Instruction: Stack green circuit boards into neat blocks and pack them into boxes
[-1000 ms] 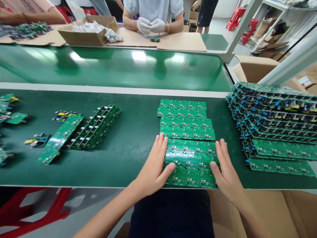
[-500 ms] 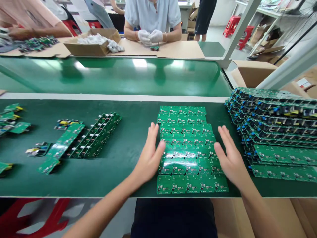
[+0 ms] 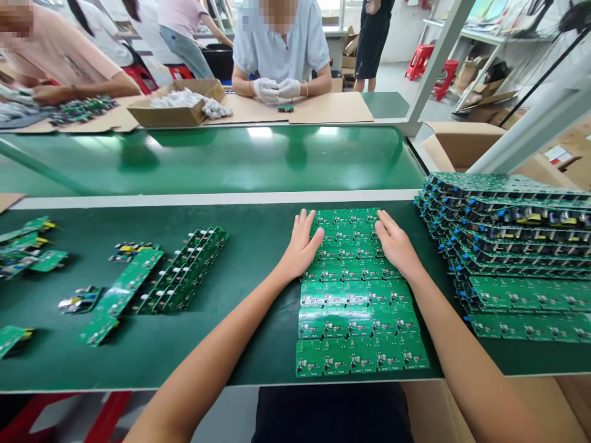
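Your left hand (image 3: 299,246) and right hand (image 3: 396,245) lie open, flanking the far circuit board panel (image 3: 349,237) (long axis left-right); neither grips it.

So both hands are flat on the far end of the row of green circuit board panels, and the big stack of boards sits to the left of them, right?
Not quite. In the head view the left hand and right hand do press the far end of the green panels, but the big stack of boards sits to their right, not their left.
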The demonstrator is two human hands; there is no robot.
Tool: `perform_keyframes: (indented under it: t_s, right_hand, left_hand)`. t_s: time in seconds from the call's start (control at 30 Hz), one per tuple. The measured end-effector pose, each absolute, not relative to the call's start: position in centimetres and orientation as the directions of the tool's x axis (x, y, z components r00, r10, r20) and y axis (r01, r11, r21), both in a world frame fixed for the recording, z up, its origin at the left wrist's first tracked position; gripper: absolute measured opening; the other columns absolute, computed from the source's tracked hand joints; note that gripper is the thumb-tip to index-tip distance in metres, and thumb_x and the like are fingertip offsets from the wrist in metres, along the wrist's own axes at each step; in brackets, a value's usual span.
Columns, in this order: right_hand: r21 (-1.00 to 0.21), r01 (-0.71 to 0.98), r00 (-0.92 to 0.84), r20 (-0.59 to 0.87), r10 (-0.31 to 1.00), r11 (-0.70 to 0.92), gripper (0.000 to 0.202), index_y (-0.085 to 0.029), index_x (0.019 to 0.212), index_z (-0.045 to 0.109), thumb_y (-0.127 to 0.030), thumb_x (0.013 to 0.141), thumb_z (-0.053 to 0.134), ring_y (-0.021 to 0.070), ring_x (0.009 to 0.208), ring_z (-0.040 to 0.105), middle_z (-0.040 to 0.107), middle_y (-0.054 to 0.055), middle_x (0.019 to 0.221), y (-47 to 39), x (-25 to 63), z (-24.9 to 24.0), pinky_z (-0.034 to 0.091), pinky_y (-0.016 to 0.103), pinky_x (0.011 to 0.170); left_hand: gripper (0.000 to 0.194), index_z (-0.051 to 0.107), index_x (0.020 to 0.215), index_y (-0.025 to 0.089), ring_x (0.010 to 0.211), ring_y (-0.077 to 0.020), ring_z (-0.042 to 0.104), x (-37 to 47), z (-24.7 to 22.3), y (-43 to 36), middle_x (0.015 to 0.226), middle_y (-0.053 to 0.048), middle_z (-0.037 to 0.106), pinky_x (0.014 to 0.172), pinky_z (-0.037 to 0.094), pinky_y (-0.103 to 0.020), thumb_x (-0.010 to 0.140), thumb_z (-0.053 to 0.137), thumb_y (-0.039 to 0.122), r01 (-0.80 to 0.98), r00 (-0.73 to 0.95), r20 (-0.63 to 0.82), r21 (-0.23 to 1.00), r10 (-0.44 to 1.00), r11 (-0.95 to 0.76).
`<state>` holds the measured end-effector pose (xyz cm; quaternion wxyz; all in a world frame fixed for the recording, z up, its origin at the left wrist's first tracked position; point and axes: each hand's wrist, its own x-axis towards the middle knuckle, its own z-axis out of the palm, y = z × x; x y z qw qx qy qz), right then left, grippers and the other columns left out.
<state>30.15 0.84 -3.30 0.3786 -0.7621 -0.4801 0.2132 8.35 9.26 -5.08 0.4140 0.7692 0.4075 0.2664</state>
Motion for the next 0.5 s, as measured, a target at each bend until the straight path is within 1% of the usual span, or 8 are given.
perform_keyframes:
  t_s: [0.07,0.13,0.23,0.3,0.4,0.47,0.5]
  right_hand:
    - [-0.739,0.617,0.439,0.041,0.897,-0.268,0.070,-0.011,0.146,0.044,-0.056,0.094,0.033,0.0240,0.148,0.025,0.031,0.010,0.157,0.7,30.0,-3.3,0.019,0.043,0.123]
    - [-0.661,0.691,0.421,0.040,0.906,-0.292,0.069,-0.010,0.147,0.044,-0.054,0.094,0.034,0.0280,0.147,0.026,0.028,0.012,0.158,0.6,29.8,-3.3,0.022,0.046,0.122]
    - [-0.557,0.775,0.397,0.060,0.916,-0.299,0.068,-0.010,0.149,0.040,-0.051,0.095,0.033,0.0328,0.146,0.028,0.024,0.014,0.159,0.4,29.5,-3.6,0.025,0.053,0.120]
    - [-0.539,0.792,0.381,0.069,0.922,-0.287,0.067,-0.011,0.149,0.039,-0.051,0.096,0.032,0.0332,0.146,0.027,0.024,0.014,0.159,0.3,29.5,-3.8,0.025,0.054,0.119]
    - [-0.549,0.789,0.371,0.069,0.926,-0.275,0.067,-0.012,0.149,0.039,-0.052,0.096,0.031,0.0336,0.145,0.028,0.025,0.013,0.159,-0.2,29.6,-3.9,0.028,0.054,0.118]
    - [-0.559,0.782,0.373,0.066,0.925,-0.276,0.068,-0.014,0.149,0.041,-0.055,0.095,0.032,0.0336,0.145,0.028,0.025,0.012,0.159,-0.6,29.7,-3.9,0.029,0.054,0.117]
    - [-0.563,0.779,0.375,0.063,0.925,-0.277,0.069,-0.014,0.149,0.041,-0.056,0.095,0.032,0.0332,0.146,0.028,0.025,0.012,0.159,-0.9,29.8,-3.9,0.028,0.054,0.117]
  left_hand:
    - [0.072,0.031,0.149,0.025,0.151,-0.0279,-0.003,8.3,-5.1,9.3,0.164,-0.009,0.012,0.121,0.007,-0.056,0.091,0.030,0.067,0.411,0.548,0.089,0.838,0.832,-0.360]
    - [0.070,0.041,0.144,0.022,0.151,-0.0316,-0.006,8.5,-5.2,9.1,0.163,-0.010,0.018,0.121,0.004,-0.059,0.089,0.038,0.066,0.432,0.561,0.119,0.802,0.819,-0.413]
    - [0.064,0.051,0.137,0.018,0.151,-0.0358,-0.002,8.8,-5.5,8.9,0.160,-0.012,0.027,0.120,0.007,-0.061,0.089,0.044,0.061,0.486,0.558,0.179,0.721,0.810,-0.494]
    - [0.059,0.051,0.136,0.019,0.151,-0.0355,0.004,8.9,-5.8,8.9,0.159,-0.012,0.030,0.120,0.012,-0.062,0.091,0.043,0.057,0.497,0.554,0.205,0.696,0.807,-0.518]
    - [0.054,0.052,0.135,0.021,0.150,-0.0358,0.009,9.0,-5.7,8.9,0.158,-0.013,0.031,0.117,0.015,-0.067,0.092,0.045,0.053,0.488,0.537,0.218,0.707,0.815,-0.511]
    - [0.049,0.052,0.134,0.021,0.150,-0.0365,0.011,8.7,-4.5,8.1,0.159,-0.013,0.029,0.114,0.018,-0.071,0.093,0.044,0.049,0.496,0.503,0.233,0.711,0.833,-0.499]
    - [0.047,0.054,0.132,0.021,0.150,-0.0356,0.016,8.3,-3.4,7.2,0.158,-0.013,0.032,0.113,0.020,-0.071,0.094,0.043,0.046,0.474,0.498,0.274,0.708,0.823,-0.523]
